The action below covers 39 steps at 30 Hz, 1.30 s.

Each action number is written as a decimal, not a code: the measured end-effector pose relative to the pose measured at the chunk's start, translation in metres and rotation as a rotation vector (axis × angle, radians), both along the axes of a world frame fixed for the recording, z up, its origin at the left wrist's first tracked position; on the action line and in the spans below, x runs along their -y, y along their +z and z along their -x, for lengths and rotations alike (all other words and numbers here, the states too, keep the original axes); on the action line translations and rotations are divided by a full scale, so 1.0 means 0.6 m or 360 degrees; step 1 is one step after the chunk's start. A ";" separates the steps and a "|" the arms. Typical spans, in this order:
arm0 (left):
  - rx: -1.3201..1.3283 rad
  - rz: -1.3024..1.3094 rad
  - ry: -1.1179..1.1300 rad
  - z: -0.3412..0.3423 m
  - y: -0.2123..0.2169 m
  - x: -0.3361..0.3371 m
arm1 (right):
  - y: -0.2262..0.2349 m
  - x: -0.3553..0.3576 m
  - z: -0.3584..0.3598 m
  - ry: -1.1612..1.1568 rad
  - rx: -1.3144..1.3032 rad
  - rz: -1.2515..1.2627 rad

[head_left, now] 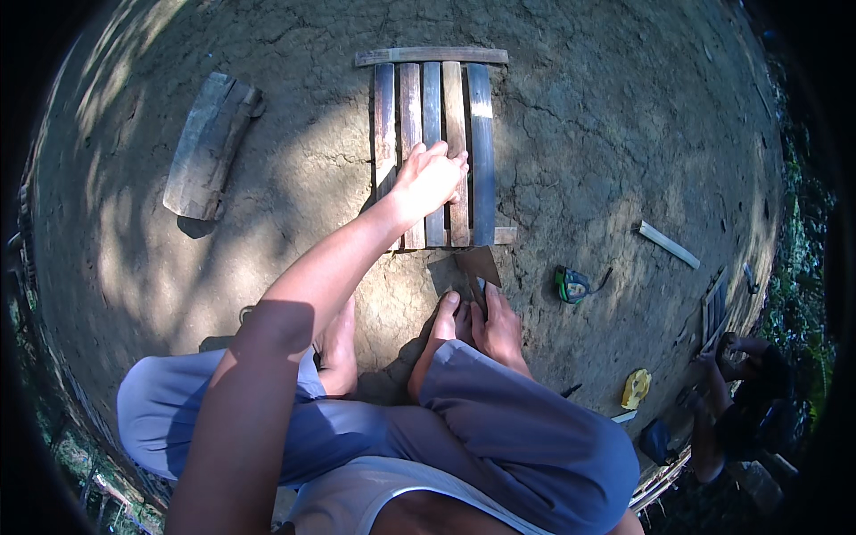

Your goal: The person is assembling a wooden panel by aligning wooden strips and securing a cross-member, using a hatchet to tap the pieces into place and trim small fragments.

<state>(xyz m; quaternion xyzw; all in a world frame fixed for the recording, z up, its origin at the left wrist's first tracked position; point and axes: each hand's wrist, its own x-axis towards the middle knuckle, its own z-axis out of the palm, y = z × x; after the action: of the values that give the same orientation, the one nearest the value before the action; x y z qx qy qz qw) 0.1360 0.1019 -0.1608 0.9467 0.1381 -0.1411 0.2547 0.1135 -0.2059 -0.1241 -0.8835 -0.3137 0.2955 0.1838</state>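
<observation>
Several narrow slats of wood or bamboo lie side by side on the bare ground ahead of me, some dark and some brown. One crosspiece (432, 56) lies along their far ends, and another (506, 235) shows under their near ends. My left hand (432, 181) reaches over the middle of the row, its fingers bent down around a pale slat (454, 98); the fingertips are partly hidden. Beside my right foot (437, 339), my right hand (501, 328) is closed on a tool with a broad, flat brown blade (480, 265), just short of the slats.
A thick split log piece (208, 147) lies to the left. On the right are a green and black tape measure (571, 283), a pale stick (669, 244) and a yellow object (636, 390). Another person (753, 392) crouches at the far right edge.
</observation>
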 end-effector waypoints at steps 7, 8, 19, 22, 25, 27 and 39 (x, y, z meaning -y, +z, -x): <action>0.0048 -0.0077 -0.0048 0.005 -0.007 0.000 | -0.016 0.016 0.002 -0.0047 -0.0016 -0.0173; 0.0091 -0.0098 -0.0075 0.006 -0.012 -0.004 | -0.013 0.019 0.005 -0.0071 -0.0040 -0.0212; 0.0407 -0.0144 0.0074 -0.007 0.025 -0.058 | -0.012 0.072 -0.002 -0.0223 -0.0031 -0.0140; 0.0517 -0.0221 0.0206 -0.033 0.003 -0.106 | -0.006 0.079 -0.005 -0.0212 -0.0130 -0.0123; 0.0612 -0.0204 0.0419 -0.086 -0.014 -0.152 | -0.001 0.099 -0.009 -0.0230 -0.0176 -0.0096; 0.0496 -0.0226 0.0491 -0.118 -0.015 -0.175 | -0.011 0.117 -0.007 -0.0256 -0.0187 -0.0021; 0.0473 -0.0227 0.0100 -0.096 0.003 -0.118 | -0.005 0.124 -0.004 -0.0359 -0.0142 -0.0186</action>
<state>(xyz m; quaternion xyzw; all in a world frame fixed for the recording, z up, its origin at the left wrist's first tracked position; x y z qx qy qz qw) 0.1938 0.1724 -0.1588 0.9680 0.1381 0.0186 0.2087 0.1158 -0.2801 -0.1274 -0.8869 -0.2204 0.2931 0.2809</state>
